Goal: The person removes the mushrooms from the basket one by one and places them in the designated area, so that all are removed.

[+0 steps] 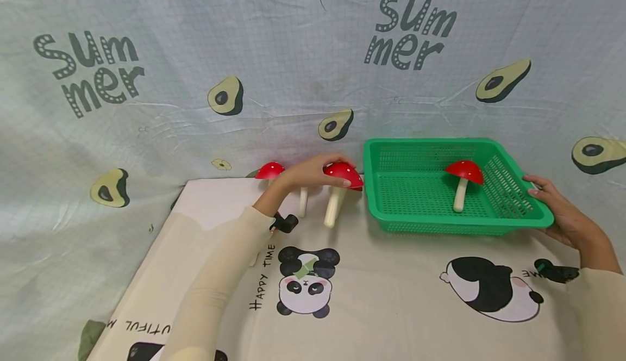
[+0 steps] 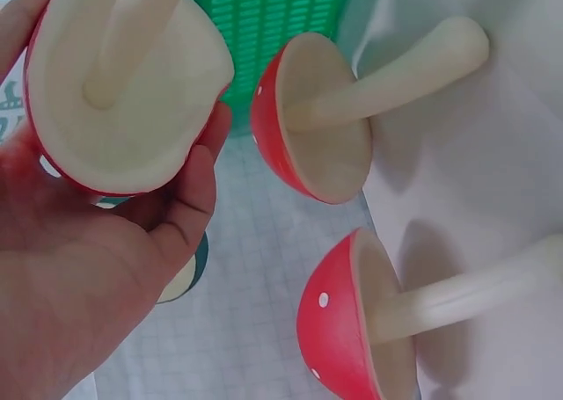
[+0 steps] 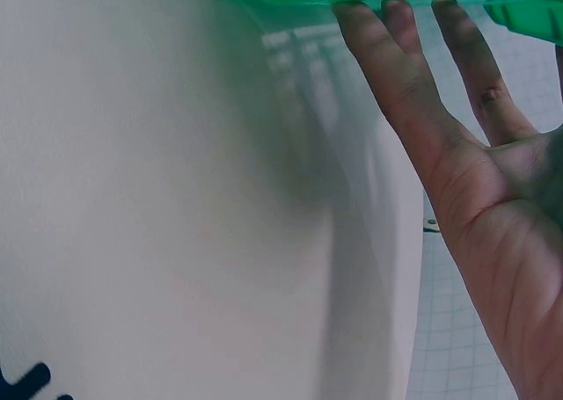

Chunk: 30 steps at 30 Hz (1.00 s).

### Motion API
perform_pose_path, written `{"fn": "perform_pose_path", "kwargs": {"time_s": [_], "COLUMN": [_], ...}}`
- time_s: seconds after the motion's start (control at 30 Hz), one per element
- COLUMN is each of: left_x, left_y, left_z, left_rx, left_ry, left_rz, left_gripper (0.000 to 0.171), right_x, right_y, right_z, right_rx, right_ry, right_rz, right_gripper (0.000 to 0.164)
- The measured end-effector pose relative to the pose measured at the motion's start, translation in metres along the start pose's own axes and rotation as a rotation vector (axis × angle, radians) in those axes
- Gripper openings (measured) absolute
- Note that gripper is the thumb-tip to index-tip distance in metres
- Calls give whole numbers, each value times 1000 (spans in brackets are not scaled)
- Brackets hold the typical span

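Observation:
My left hand [image 1: 313, 172] grips a toy mushroom [image 1: 342, 172] by its red, white-dotted cap, the pale stem pointing down. In the left wrist view, the cap's cream underside [image 2: 167, 110] faces the camera, fingers curled around its edge. Two more mushrooms stand close by, a nearer one [image 2: 339, 321] and one toward the basket [image 2: 308, 119]. At the right end of a green plastic basket [image 1: 455, 222], my right hand [image 1: 562, 209] holds the rim, thumb above and fingers [image 3: 387, 66] against the underside. Inside the basket rests one mushroom [image 1: 465, 173].
Behind everything hangs a pale cloth [image 1: 293, 51] printed with avocados and lettering. Another red cap [image 1: 270, 170] shows left of my left hand, near the back edge. A panda-print cloth [image 1: 381, 296] covers the table. My left forearm [image 1: 220, 279] hides part of it.

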State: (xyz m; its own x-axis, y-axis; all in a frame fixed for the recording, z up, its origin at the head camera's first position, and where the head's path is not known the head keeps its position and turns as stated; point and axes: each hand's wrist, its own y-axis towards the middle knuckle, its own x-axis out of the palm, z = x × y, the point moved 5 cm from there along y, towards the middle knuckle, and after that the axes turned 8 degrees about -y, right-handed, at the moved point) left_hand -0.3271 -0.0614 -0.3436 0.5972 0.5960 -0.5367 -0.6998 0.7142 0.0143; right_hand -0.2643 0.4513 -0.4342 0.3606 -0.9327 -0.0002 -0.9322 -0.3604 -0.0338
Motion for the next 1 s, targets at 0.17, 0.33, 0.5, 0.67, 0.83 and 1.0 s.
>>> {"fn": "perform_pose_path", "kwargs": {"time_s": [0.17,0.33,0.5,0.67,0.83,1.0], "left_x": [0,1,1,0,0,0], "left_y": [-7,-11,-16,-21,-26,-30], "left_z": [-2,-4,-6,-10,-13,-16], "left_rx": [-19,-23,-45,-76,-109,-120], "left_ry": [-6,-29,-44,-15,-26,-27], "left_rz": [7,-6,-7,12,18,19], "left_gripper": [44,45,43,43,46,46], "right_x": [0,1,1,2,2,1], "right_y": [0,0,1,1,1,0], "right_z": [1,2,2,1,1,2], "right_rx": [10,11,3,-7,-14,-14], "right_ry": [-9,-9,-7,9,18,15], "right_rz": [11,8,-6,-18,-26,-16], "right_gripper": [40,40,40,40,41,41]}}
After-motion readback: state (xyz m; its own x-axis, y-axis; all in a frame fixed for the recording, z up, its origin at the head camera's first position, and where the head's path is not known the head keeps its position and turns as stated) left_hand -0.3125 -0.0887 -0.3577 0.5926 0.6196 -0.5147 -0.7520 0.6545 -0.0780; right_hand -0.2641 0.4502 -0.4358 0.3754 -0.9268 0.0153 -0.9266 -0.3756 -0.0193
